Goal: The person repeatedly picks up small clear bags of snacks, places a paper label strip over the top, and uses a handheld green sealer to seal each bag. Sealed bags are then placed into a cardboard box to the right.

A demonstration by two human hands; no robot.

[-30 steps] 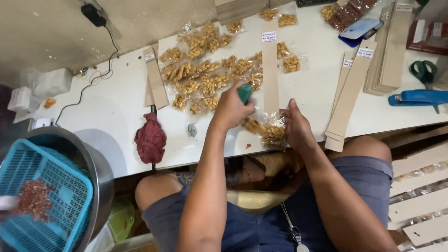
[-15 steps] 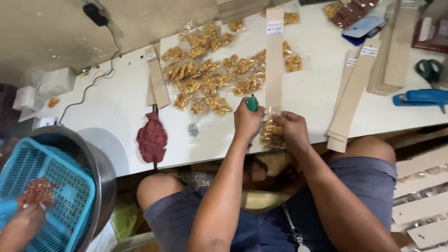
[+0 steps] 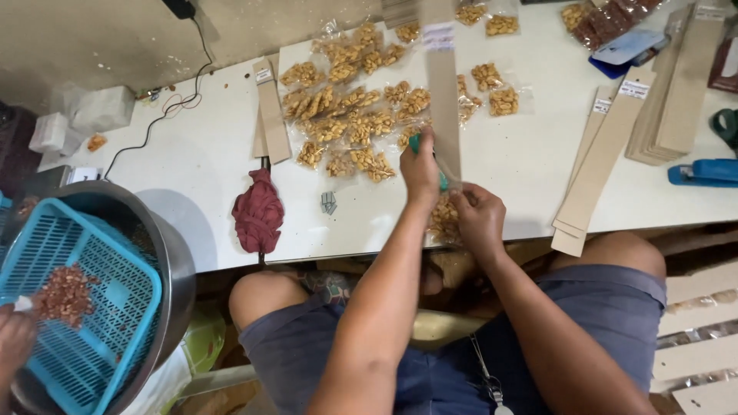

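The white table (image 3: 192, 169) fills the upper frame; you sit at its near edge with your knees under it. To your left, a steel bowl (image 3: 173, 253) holds a blue basket (image 3: 92, 307) with a small heap of red-brown nuts (image 3: 65, 292); another person's hand (image 3: 14, 342) touches that heap at the frame's left edge.

On the right side of the table lies a stack of cardboard strips (image 3: 676, 92), with further loose strips (image 3: 600, 161) beside it reaching past the table edge. A blue stapler (image 3: 703, 173) rests just right of them.

At table centre, a spread of clear nut packets (image 3: 346, 123) lies in a loose pile. Left of it sits another strip (image 3: 270, 111), and below that a dark red cloth (image 3: 257, 215) at the table's edge.

Your left hand (image 3: 421, 170) is clenched around a green tool (image 3: 415, 144), of which only the tips show; its kind cannot be told. It is pressed against a long card strip (image 3: 444, 100) that runs upright from your hands to the top of the frame.

Your right hand (image 3: 478, 219) grasps a packet (image 3: 444, 219) at the lower end of that strip, just above the table's near edge, the fingers closed around the packet's right side. Both hands touch at the strip.
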